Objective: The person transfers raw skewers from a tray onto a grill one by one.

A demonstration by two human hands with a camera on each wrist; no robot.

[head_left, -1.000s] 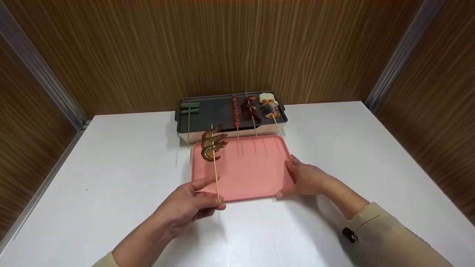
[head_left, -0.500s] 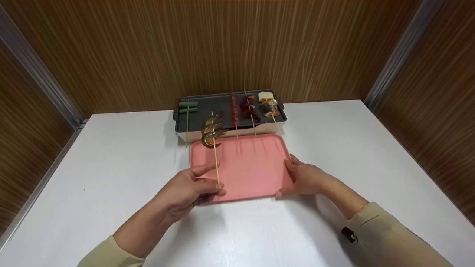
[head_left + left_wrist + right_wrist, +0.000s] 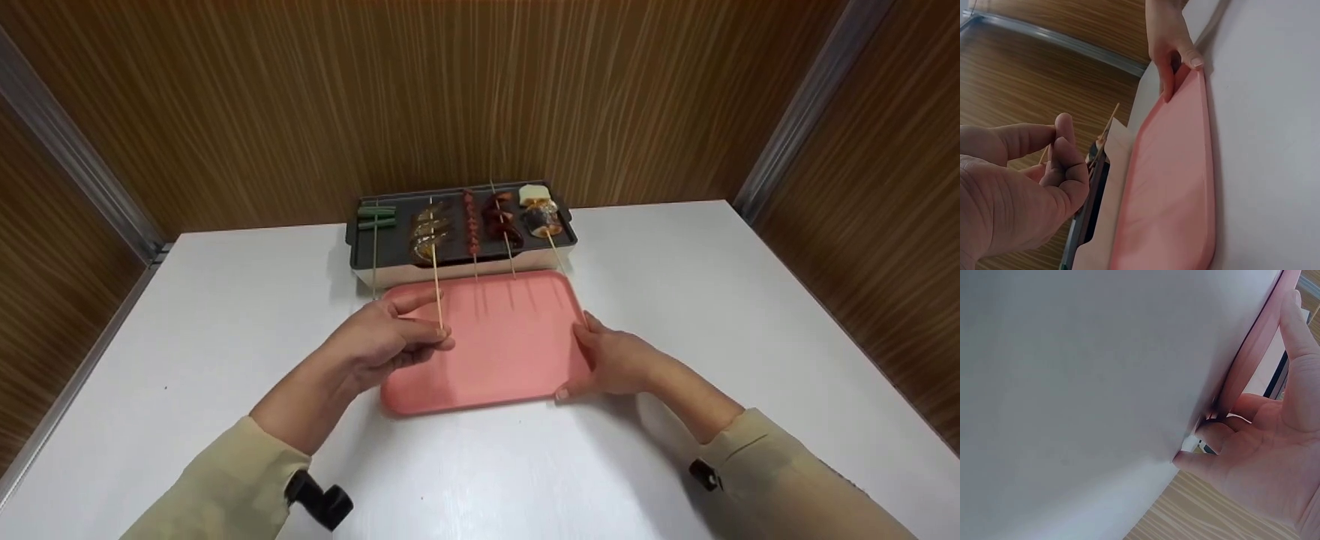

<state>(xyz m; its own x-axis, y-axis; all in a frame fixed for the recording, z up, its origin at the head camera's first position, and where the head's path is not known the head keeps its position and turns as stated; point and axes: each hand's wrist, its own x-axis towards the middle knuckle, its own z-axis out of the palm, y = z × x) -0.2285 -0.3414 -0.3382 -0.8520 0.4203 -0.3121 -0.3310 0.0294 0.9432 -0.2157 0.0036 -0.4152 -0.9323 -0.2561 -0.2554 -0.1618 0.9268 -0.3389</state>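
Observation:
In the head view my left hand (image 3: pixel 379 341) pinches the bare lower end of a shrimp skewer (image 3: pixel 432 232) between thumb and fingers. The shrimp lie over the dark griddle (image 3: pixel 401 247); whether they touch it I cannot tell. My right hand (image 3: pixel 622 360) holds the right side of a pink tray (image 3: pixel 502 352), thumb at its near corner. The left wrist view shows the left hand (image 3: pixel 1027 185) with curled fingertips, the skewer mostly hidden behind them. In the right wrist view the thumb of my right hand (image 3: pixel 1264 455) lies along the tray's rim (image 3: pixel 1252 354).
On the griddle are a green vegetable skewer (image 3: pixel 376 217) at left, a thin red skewer (image 3: pixel 471 225), a dark red one (image 3: pixel 504 221) and a brown-and-white one (image 3: pixel 541 217). Several sticks overhang its front. A wooden wall (image 3: pixel 480 97) stands behind the white table (image 3: pixel 247 300).
My left hand has moved forward with the shrimp skewer, taking the shrimp from above the tray to over the griddle's gap between the green and red skewers. The right hand and tray stay nearly still.

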